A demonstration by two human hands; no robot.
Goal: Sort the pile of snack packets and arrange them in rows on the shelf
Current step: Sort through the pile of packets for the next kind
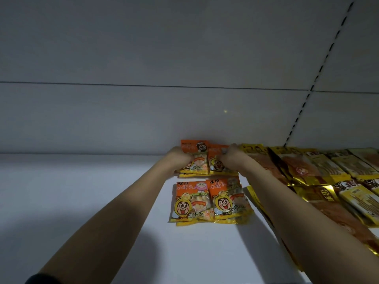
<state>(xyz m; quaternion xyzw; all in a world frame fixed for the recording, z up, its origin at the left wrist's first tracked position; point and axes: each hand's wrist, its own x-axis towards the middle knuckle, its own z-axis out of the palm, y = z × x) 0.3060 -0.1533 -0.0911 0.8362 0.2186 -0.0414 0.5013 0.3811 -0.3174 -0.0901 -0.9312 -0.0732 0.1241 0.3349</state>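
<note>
a person's left hand [180,158] and right hand [229,157] reach to the back of a white shelf [82,191], each with fingers curled on an orange snack packet, the back left packet [194,158] and the back right packet [217,160], side by side against the rear wall. two matching front packets [209,199] lie just before them, with gold packets [317,173] in rows to the right.

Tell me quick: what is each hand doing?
Left hand: grips the back left orange packet.
Right hand: grips the back right orange packet.
</note>
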